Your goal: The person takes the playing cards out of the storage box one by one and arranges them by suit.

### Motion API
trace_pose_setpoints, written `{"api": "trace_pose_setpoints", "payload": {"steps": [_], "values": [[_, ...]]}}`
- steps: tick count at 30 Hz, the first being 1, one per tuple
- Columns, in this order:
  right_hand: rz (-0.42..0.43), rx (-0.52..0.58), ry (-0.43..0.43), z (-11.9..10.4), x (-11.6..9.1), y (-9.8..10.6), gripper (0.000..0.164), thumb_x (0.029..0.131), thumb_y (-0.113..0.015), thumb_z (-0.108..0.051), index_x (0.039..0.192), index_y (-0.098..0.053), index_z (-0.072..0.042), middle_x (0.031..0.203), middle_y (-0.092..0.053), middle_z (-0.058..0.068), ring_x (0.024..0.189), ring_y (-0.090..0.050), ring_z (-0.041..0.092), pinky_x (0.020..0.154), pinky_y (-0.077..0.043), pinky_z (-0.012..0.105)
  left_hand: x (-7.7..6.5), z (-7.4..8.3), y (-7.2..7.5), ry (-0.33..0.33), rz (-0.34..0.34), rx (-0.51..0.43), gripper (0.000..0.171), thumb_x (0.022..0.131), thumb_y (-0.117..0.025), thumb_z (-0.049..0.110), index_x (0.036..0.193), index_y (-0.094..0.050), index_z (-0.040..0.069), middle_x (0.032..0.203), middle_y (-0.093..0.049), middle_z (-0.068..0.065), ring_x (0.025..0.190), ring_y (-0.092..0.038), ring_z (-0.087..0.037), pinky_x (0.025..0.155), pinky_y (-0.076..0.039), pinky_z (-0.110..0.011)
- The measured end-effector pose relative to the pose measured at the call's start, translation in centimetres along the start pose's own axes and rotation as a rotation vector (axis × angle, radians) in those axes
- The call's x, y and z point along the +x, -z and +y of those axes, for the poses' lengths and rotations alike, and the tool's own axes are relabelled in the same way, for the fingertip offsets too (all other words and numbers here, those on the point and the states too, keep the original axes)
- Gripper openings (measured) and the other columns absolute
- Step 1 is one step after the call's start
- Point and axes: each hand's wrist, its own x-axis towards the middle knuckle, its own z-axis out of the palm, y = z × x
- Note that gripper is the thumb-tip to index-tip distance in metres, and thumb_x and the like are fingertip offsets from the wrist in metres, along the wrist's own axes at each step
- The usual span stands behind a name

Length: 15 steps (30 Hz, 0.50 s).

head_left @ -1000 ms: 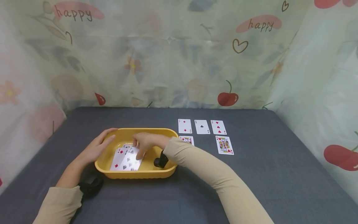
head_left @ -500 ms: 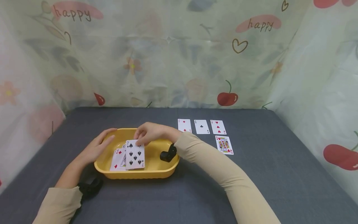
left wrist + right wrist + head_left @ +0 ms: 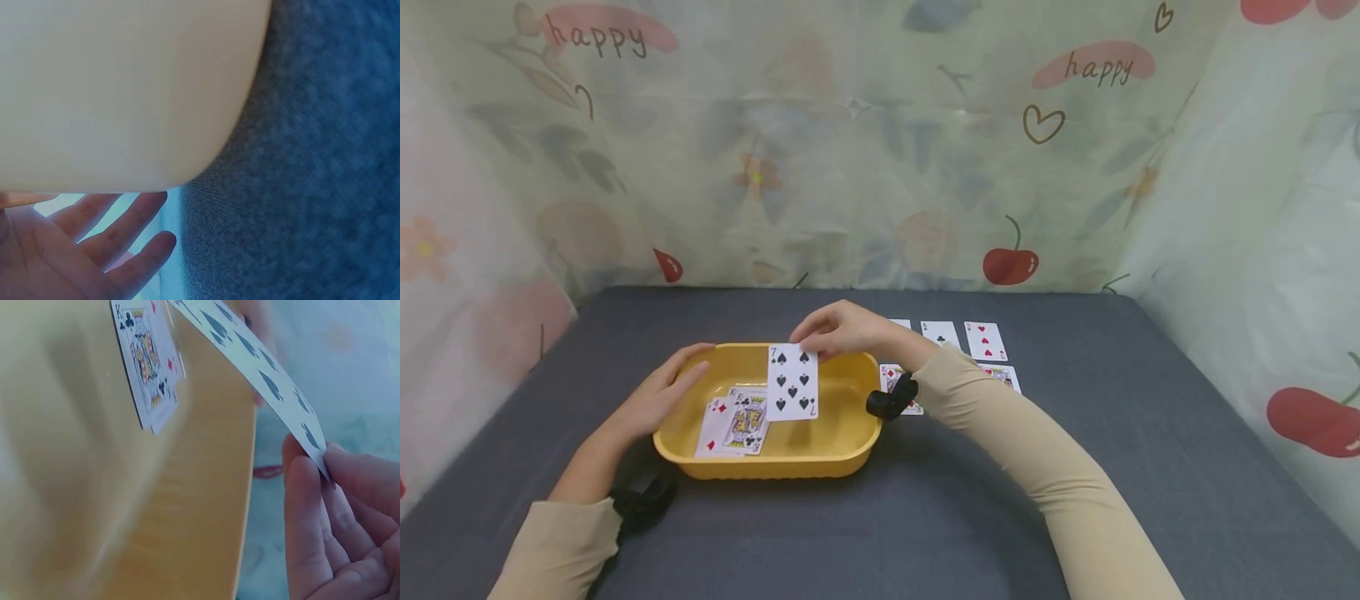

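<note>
My right hand (image 3: 842,327) pinches the seven of spades (image 3: 792,383) by its top right corner, holding it up over the yellow tub (image 3: 767,469). In the right wrist view the seven of spades (image 3: 259,362) bends slightly between thumb and fingers. Inside the tub, at the left, lie the king of clubs (image 3: 747,421) and, partly under it, the four of diamonds (image 3: 711,433). My left hand (image 3: 658,396) is at the tub's left end, fingers along the outside and thumb above the rim. In the left wrist view its fingers (image 3: 119,240) look loosely spread.
Right of the tub, cards lie face up in rows: an ace of clubs (image 3: 940,333), a three of hearts (image 3: 985,342), a king of diamonds (image 3: 891,375) and others partly behind my right arm. A dark cloth (image 3: 820,542) covers the table; a patterned curtain (image 3: 850,167) hangs behind.
My right hand has picked the seven of spades off the cards in the tub and moved it up and right, uncovering the king of clubs. My left hand has stayed put.
</note>
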Motion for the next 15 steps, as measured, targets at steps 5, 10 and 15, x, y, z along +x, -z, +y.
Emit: {"api": "trace_pose_setpoints", "payload": {"steps": [5, 10, 15], "values": [[0.081, 0.019, -0.007, 0.8, -1.4, 1.8, 0.026, 0.089, -0.063, -0.019, 0.113, -0.066, -0.011, 0.112, -0.067, 0.008, 0.087, -0.065, 0.014, 0.087, -0.053, 0.035, 0.1, 0.0, 0.0, 0.013, -0.001, 0.001, 0.056, 0.101, -0.033, 0.040, 0.145, -0.024, 0.007, 0.143, -0.032, -0.025, 0.125, -0.037, -0.041, 0.105, -0.027, -0.061], [0.147, 0.052, 0.000, 2.0, -2.9, 3.7, 0.026, 0.090, -0.061, -0.020, 0.114, -0.065, -0.010, 0.113, -0.066, 0.009, 0.088, -0.064, 0.015, 0.090, -0.052, 0.039, 0.1, 0.0, 0.0, 0.017, -0.003, 0.003, 0.056, 0.101, -0.033, 0.039, 0.145, -0.024, 0.007, 0.144, -0.031, -0.025, 0.126, -0.036, -0.041, 0.105, -0.027, -0.061], [0.225, 0.048, -0.030, 3.4, -4.4, 5.5, 0.027, 0.091, -0.061, -0.022, 0.115, -0.064, -0.010, 0.117, -0.064, 0.009, 0.099, -0.063, 0.019, 0.091, -0.052, 0.037, 0.1, 0.0, 0.0, 0.017, -0.003, 0.003, 0.056, 0.101, -0.033, 0.039, 0.145, -0.024, 0.006, 0.144, -0.031, -0.026, 0.126, -0.037, -0.041, 0.104, -0.027, -0.061]]}}
